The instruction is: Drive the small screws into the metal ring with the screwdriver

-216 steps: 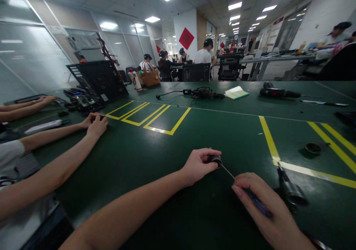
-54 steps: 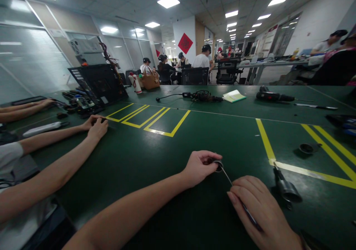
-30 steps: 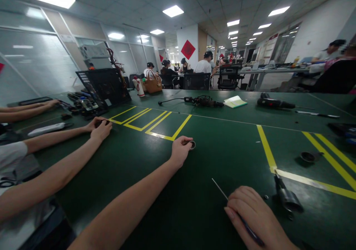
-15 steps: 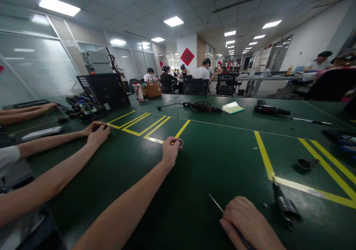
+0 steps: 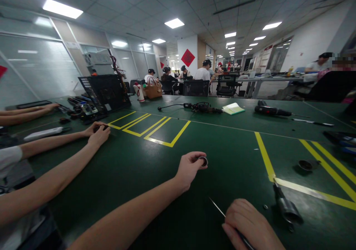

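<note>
In the middle of the view, my left hand [image 5: 191,166] pinches a small round metal ring [image 5: 204,161] between thumb and fingers, above the green tabletop. Lower right, my right hand [image 5: 249,220] is closed around the dark handle of a thin screwdriver [image 5: 217,207]. Its slim metal shaft points up and left; most of the handle is hidden by the palm. Right of this hand lies a dark, cup-ended metal tool part [image 5: 287,207], with a tiny nut-like piece [image 5: 265,207] beside it. Farther back sits a dark round metal cap [image 5: 307,164].
A co-worker's hands [image 5: 98,131] work on a dark part at left. Yellow tape [image 5: 158,141] marks the green table. Toward the back lie a cabled tool [image 5: 203,107], a paper pad [image 5: 233,108], a black power tool [image 5: 271,110] and a black computer case [image 5: 104,92].
My left hand has moved right and nearer to me with the metal ring, uncovering the tape corner. My right hand has barely shifted and still holds the screwdriver.
</note>
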A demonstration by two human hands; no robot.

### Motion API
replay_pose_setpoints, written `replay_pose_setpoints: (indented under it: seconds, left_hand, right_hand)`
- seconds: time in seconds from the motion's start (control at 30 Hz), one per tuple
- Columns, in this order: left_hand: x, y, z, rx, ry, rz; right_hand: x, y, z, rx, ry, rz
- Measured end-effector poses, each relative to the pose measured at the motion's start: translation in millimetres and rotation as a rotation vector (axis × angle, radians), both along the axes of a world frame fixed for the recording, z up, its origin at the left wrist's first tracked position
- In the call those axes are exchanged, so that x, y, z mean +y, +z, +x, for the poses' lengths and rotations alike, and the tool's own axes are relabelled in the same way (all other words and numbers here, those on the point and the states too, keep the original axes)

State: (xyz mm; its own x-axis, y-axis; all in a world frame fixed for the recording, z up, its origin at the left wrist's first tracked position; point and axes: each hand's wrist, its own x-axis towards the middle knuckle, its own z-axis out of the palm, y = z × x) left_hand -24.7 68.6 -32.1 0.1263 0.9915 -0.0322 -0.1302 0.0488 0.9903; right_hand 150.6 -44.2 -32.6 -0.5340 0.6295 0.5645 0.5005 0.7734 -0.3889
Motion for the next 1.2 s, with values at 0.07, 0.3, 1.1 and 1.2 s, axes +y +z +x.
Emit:
replay_pose_setpoints:
  seconds: [0.07,0.3,1.1,1.2]
  left_hand:
    - [-11,1.7,6,-0.021,-0.048,-0.051]
    - [-18,7.1,9,-0.005,-0.089,-0.089]
    - [-15,-7.3,5,-0.006,-0.157,-0.004]
    - [-15,-6.6,6,-0.013,-0.137,-0.003]
  right_hand:
    - [0,-0.6,1,0.044,0.030,0.035]
    - [1,-3.7,1,0.051,0.101,0.094]
    - [1,-12.4,2,0.095,0.115,0.084]
    - [1,-8.3,2,0.081,0.126,0.065]
